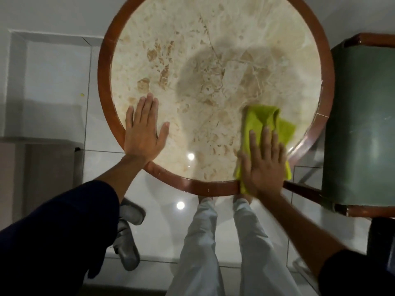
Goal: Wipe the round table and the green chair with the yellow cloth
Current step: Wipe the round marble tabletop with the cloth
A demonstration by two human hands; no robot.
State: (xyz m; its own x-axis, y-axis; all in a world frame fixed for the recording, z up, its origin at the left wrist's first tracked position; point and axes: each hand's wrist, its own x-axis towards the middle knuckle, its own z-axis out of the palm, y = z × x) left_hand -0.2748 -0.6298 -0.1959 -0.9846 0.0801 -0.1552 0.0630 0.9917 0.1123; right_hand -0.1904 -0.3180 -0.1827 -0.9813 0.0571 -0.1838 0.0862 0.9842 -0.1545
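Yellow cloth (264, 127) pinned flat on the near right of the round desk (213, 67).
Right hand (264, 165) lies on the cloth, fingers spread and pressing it down at the brown rim; left hand (143, 133) rests open and flat on the near left edge. Green chair (361, 124) stands just right of the desk, and grey slippers (128, 233) lie on the floor at near left.

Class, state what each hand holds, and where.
Right hand presses the yellow cloth's near half flat onto the round table; left hand holds nothing.
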